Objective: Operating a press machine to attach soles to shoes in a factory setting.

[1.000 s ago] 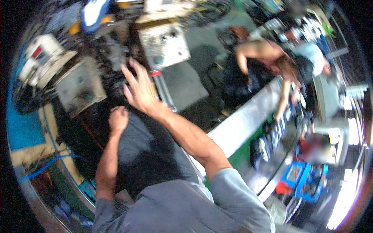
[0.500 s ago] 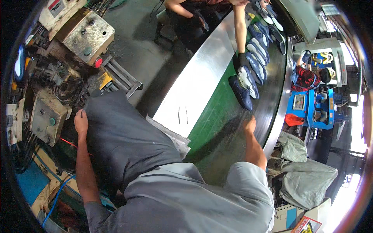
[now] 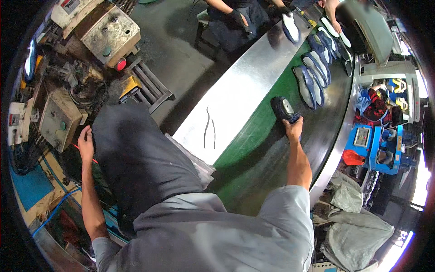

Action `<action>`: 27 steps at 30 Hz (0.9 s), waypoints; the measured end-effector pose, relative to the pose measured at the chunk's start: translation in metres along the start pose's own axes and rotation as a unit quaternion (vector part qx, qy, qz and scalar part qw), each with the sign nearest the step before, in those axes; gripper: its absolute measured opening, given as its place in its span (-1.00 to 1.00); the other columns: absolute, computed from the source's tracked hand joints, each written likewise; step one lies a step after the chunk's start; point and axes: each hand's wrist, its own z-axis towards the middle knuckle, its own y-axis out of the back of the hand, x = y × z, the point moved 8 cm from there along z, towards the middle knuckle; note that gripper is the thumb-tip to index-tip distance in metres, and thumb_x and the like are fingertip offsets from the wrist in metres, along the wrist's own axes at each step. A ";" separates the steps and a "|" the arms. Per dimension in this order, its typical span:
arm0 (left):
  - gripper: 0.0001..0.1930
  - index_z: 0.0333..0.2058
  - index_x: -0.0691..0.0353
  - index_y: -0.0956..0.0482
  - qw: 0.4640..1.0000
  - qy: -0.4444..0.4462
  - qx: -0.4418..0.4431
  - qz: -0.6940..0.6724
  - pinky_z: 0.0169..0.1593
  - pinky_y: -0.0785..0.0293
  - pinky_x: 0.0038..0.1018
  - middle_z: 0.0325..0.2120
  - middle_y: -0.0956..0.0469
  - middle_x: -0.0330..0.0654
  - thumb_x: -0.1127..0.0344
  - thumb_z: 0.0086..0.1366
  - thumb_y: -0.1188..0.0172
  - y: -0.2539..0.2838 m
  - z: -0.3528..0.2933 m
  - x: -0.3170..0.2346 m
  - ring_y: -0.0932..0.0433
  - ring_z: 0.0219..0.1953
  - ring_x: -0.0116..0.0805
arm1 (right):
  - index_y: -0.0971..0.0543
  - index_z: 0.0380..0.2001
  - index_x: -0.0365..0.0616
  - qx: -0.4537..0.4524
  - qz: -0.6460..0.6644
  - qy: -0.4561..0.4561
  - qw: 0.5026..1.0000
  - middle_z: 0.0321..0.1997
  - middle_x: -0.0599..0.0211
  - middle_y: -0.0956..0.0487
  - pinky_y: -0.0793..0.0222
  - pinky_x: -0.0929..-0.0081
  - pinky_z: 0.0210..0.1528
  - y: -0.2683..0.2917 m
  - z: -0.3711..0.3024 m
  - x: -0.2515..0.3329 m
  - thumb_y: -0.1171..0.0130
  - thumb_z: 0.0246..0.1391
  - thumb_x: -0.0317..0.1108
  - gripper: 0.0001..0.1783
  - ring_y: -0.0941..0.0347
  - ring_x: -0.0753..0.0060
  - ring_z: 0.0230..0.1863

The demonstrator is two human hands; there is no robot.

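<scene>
My right hand (image 3: 293,128) reaches out over the green conveyor belt (image 3: 253,149) and grips the near end of a dark shoe (image 3: 282,108) lying on it. My left hand (image 3: 85,141) rests low on my dark trouser leg (image 3: 136,158), beside a grey machine box (image 3: 58,119); its fingers lie against the cloth and hold nothing. Several more dark blue shoes (image 3: 312,77) lie farther along the belt.
A steel side panel (image 3: 235,99) runs along the belt's left. Another person (image 3: 235,18) works at the far end with a shoe. A machine with a red button (image 3: 120,65) stands at the left. Grey sacks (image 3: 358,226) and blue equipment (image 3: 380,149) are at the right.
My right hand has swung from the machine at the left across to the belt and taken hold of a dark shoe. My left hand has stayed on my leg.
</scene>
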 end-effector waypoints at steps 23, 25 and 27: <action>-0.29 0.40 0.16 -0.45 0.863 -0.157 0.198 -0.437 0.21 -0.51 -0.45 0.11 -0.62 -0.14 0.17 0.35 -0.51 -0.050 -0.059 -0.321 -0.56 0.12 -0.44 | -0.47 0.36 -0.10 0.530 0.683 -0.158 0.477 0.26 0.12 -0.64 -0.61 0.05 0.30 -0.121 -0.335 0.469 -0.22 0.38 0.12 -0.31 -0.63 0.10 0.22; -0.35 0.33 0.19 -0.52 0.883 -0.163 0.088 -0.431 0.17 -0.54 -0.42 0.04 -0.66 -0.13 0.12 0.35 -0.51 -0.017 -0.067 -0.278 -0.61 0.06 -0.39 | -0.45 0.38 -0.13 0.599 0.618 -0.168 0.481 0.29 0.08 -0.61 -0.59 0.03 0.32 -0.120 -0.357 0.503 -0.22 0.37 0.15 -0.27 -0.61 0.09 0.25; -0.40 0.32 0.23 -0.54 0.926 -0.189 -0.011 -0.326 0.26 -0.50 -0.34 0.08 -0.66 -0.02 0.12 0.39 -0.45 0.002 -0.080 -0.243 -0.62 0.14 -0.25 | -0.34 0.47 -0.25 0.653 0.525 -0.119 0.533 0.37 -0.06 -0.54 -0.52 0.06 0.36 -0.116 -0.374 0.529 -0.23 0.37 0.19 -0.12 -0.56 0.00 0.32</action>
